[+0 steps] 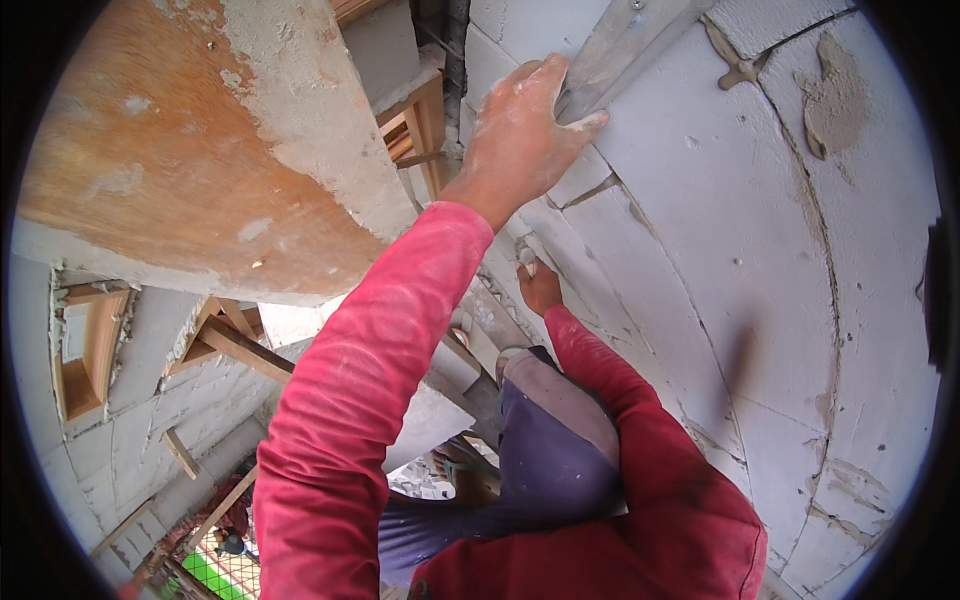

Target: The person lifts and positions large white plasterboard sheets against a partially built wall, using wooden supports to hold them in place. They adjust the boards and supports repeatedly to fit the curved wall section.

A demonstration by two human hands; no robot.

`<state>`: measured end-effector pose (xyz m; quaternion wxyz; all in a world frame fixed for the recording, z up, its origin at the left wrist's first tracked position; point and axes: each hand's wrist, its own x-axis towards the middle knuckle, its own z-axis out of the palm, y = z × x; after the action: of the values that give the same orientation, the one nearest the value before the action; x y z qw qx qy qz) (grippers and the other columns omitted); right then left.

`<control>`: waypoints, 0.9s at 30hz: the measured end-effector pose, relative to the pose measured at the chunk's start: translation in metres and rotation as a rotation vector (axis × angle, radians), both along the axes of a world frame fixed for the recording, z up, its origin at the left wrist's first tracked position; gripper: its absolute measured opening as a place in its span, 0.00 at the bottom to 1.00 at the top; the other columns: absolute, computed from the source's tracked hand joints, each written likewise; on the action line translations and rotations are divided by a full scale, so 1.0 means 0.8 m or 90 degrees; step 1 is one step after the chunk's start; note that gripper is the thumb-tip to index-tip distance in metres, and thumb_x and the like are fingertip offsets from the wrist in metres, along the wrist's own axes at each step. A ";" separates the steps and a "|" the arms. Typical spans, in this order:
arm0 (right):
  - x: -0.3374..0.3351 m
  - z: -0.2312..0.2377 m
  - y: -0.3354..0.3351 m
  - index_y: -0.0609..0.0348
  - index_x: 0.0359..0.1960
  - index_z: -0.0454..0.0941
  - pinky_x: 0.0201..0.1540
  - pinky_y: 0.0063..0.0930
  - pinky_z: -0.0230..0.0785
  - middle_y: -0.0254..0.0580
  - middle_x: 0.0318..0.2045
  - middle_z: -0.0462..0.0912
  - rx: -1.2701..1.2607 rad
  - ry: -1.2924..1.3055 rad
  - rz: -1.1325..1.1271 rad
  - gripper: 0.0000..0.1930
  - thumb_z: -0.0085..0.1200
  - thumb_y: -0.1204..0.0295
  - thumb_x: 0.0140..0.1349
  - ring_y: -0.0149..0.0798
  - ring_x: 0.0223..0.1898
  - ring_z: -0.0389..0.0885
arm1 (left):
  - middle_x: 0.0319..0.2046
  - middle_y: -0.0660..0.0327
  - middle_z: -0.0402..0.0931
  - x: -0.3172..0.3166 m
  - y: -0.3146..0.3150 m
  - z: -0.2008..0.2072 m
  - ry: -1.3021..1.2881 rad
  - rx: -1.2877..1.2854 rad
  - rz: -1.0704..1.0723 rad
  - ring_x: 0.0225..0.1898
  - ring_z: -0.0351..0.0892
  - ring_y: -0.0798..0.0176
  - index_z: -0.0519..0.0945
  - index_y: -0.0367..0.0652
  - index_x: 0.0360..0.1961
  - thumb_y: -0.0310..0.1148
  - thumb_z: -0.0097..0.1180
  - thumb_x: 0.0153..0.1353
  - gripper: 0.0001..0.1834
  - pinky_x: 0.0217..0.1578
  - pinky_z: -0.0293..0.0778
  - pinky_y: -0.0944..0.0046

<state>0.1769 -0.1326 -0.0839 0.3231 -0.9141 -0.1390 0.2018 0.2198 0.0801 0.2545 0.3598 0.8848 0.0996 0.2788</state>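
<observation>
Head view: the two hands are apart, each with its own hold. The left hand [528,128], upper centre of the frame, is clamped on the lower end of a grey metal bar [635,45], thumb along its near edge. The right hand [542,288], near the centre, is closed around a small pale object [527,258], too small to identify. Good handling of the bar probably calls for a steady grip and its edge square to the block wall [690,230]; whether they touch, I cannot tell. Raised mortar, like the grey patch [835,95] at upper right, could tilt the bar, so better avoid it. The spattered wooden panel [170,150] at upper left suggests minding the left elbow.
</observation>
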 end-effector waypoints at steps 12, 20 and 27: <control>-0.013 0.137 -0.044 0.60 0.54 0.79 0.52 0.58 0.75 0.67 0.42 0.86 0.021 -0.024 0.092 0.23 0.60 0.57 0.63 0.70 0.45 0.84 | 0.61 0.42 0.75 -0.019 -0.008 0.061 0.196 -0.083 -0.029 0.62 0.76 0.35 0.70 0.34 0.67 0.48 0.67 0.66 0.37 0.63 0.71 0.43; -0.034 0.341 -0.065 0.62 0.45 0.79 0.44 0.56 0.74 0.66 0.34 0.85 0.176 -0.103 0.020 0.15 0.61 0.68 0.60 0.70 0.43 0.83 | 0.58 0.44 0.72 -0.016 -0.024 0.262 -0.265 -0.086 0.014 0.62 0.71 0.43 0.71 0.34 0.66 0.49 0.68 0.65 0.38 0.66 0.65 0.49; -0.082 0.640 -0.091 0.65 0.48 0.78 0.43 0.46 0.76 0.64 0.35 0.85 0.205 -0.056 -0.031 0.16 0.63 0.68 0.65 0.63 0.41 0.85 | 0.57 0.42 0.76 0.011 -0.013 0.543 -0.313 -0.171 -0.066 0.62 0.74 0.46 0.73 0.30 0.63 0.48 0.71 0.63 0.38 0.62 0.70 0.50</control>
<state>0.1115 -0.2052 0.4279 0.4637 -0.8617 -0.1610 0.1288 0.2289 0.0694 0.6886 0.5011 0.7387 0.0003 0.4508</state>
